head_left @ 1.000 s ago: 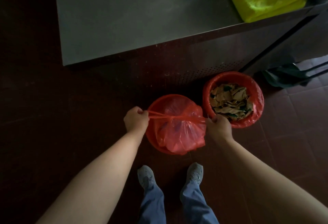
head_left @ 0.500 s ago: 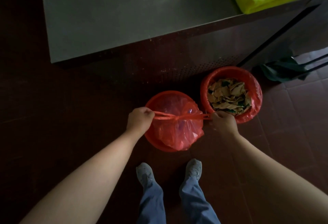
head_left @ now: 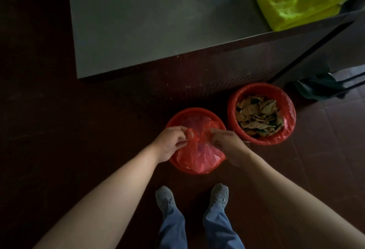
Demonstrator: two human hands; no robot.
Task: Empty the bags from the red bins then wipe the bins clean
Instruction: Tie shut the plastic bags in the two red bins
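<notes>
Bag [head_left: 197, 158] sits in bin [head_left: 178, 116], its neck pinched by left hand [head_left: 171, 142] and right hand [head_left: 227, 144].

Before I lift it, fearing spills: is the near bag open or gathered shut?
Gathered shut: left hand and right hand pinch the bag at its bunched neck; knot cannot tell.

You've got a dark reddish-brown tiled floor [head_left: 59, 130] under you, grout lines easiest to see over on the right. Ahead sits a grey-topped table [head_left: 158, 21], matte and a bit speckled, with a dark perforated front panel [head_left: 217, 84] below its edge and a black slanted leg [head_left: 308, 45] on the right. Light's pretty dim overall, and the tabletop catches most of it.
</notes>
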